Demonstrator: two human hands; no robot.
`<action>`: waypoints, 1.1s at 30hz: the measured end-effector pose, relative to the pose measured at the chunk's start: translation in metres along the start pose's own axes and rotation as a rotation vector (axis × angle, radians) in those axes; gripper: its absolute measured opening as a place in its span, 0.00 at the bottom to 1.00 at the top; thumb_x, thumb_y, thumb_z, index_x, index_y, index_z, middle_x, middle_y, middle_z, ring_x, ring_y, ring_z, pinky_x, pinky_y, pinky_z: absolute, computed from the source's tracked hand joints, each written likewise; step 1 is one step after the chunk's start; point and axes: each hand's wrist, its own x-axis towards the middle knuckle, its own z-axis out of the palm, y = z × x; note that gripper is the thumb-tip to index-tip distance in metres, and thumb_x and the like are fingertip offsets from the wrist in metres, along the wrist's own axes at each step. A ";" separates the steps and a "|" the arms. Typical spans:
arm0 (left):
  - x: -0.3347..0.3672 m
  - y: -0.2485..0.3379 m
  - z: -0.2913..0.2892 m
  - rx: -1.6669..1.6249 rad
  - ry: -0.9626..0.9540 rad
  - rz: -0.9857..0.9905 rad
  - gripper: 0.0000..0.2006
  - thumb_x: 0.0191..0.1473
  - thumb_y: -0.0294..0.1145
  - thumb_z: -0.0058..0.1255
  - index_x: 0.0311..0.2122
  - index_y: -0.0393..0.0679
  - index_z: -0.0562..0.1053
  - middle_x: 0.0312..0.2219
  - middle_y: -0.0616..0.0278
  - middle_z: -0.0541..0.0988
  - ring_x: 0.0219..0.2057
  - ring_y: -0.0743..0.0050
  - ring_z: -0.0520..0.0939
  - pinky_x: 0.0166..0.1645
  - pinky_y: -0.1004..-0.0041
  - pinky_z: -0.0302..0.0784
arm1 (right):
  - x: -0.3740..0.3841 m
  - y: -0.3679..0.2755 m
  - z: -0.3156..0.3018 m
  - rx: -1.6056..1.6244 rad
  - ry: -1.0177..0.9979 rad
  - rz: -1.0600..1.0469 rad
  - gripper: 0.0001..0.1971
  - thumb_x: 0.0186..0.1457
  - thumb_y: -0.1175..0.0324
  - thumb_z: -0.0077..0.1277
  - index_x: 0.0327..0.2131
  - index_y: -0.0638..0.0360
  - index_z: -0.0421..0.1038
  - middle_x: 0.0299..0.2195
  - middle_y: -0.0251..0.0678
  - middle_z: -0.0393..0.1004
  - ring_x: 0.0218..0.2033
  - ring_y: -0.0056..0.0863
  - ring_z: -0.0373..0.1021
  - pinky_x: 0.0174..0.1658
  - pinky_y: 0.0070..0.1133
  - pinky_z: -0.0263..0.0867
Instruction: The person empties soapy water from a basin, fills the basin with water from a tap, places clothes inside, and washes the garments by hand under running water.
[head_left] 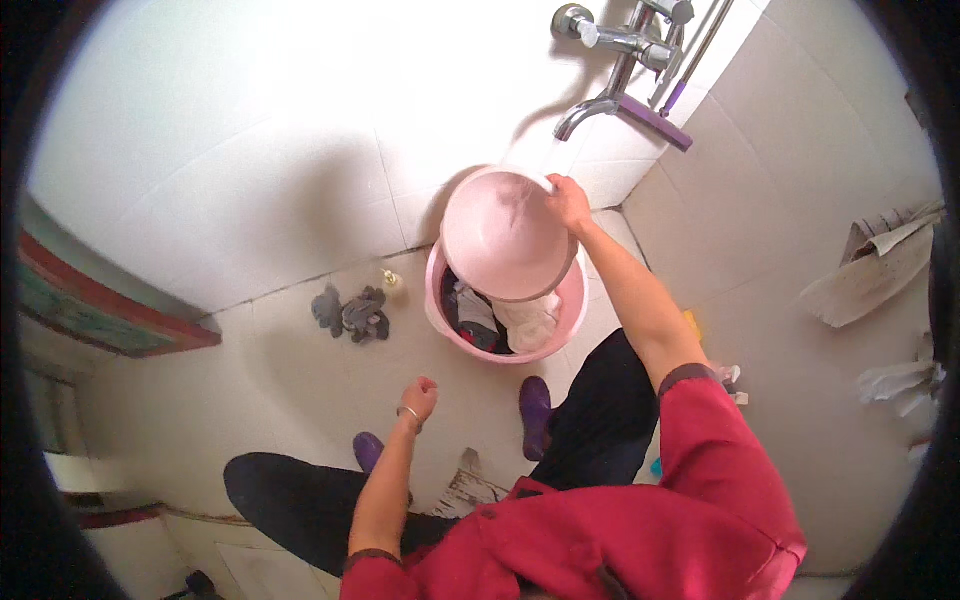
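My right hand [569,203] grips the rim of a small pink basin [500,240] and holds it tilted above a larger pink tub [571,303]. The tub stands on the tiled floor and holds wet clothes [500,320], white, dark and red. A chrome tap [600,100] juts from the wall just above the basin. My left hand [421,396] hangs free over the floor with its fingers curled and a bangle on the wrist, holding nothing. I crouch with purple slippers [535,412] on my feet.
A dark grey cloth [352,313] lies on the floor left of the tub, with a small bottle [390,280] beside it. A purple-headed tool [655,120] hangs by the tap. Crumpled paper or sacks [870,270] lie at the right wall. A red sill [110,310] runs at the left.
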 end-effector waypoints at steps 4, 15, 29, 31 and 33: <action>-0.008 0.012 -0.006 -0.123 -0.033 -0.076 0.07 0.44 0.26 0.40 0.30 0.40 0.69 0.21 0.61 0.72 0.21 0.77 0.74 0.23 0.77 0.70 | 0.015 -0.029 0.019 0.105 -0.037 -0.035 0.18 0.38 0.64 0.50 0.37 0.56 0.66 0.33 0.44 0.69 0.36 0.39 0.65 0.41 0.28 0.60; -0.012 0.016 -0.014 -0.179 0.018 -0.153 0.07 0.42 0.27 0.43 0.29 0.40 0.70 0.19 0.59 0.74 0.20 0.72 0.75 0.27 0.75 0.70 | 0.043 0.024 0.039 1.317 -0.261 0.490 0.17 0.32 0.80 0.53 0.33 0.68 0.67 0.29 0.41 0.70 0.28 0.29 0.68 0.33 0.25 0.65; -0.004 0.020 -0.002 -0.030 -0.016 -0.073 0.09 0.44 0.31 0.42 0.32 0.41 0.70 0.24 0.56 0.75 0.27 0.65 0.75 0.33 0.72 0.69 | 0.006 0.111 -0.030 0.864 -0.251 0.545 0.03 0.33 0.76 0.50 0.15 0.65 0.67 0.19 0.37 0.68 0.20 0.27 0.65 0.21 0.23 0.61; 0.005 0.039 -0.007 -0.048 0.029 0.066 0.09 0.45 0.29 0.41 0.32 0.37 0.69 0.21 0.61 0.73 0.20 0.77 0.72 0.25 0.77 0.69 | 0.009 0.121 -0.045 0.800 -0.173 0.533 0.05 0.34 0.78 0.48 0.11 0.62 0.65 0.12 0.35 0.64 0.13 0.26 0.61 0.16 0.23 0.58; 0.009 0.089 -0.019 -0.132 0.025 0.057 0.08 0.45 0.27 0.40 0.32 0.37 0.69 0.21 0.62 0.73 0.21 0.79 0.72 0.25 0.78 0.68 | 0.010 0.105 -0.057 0.799 -0.208 0.627 0.03 0.33 0.78 0.46 0.19 0.66 0.65 0.17 0.38 0.67 0.15 0.25 0.62 0.16 0.23 0.58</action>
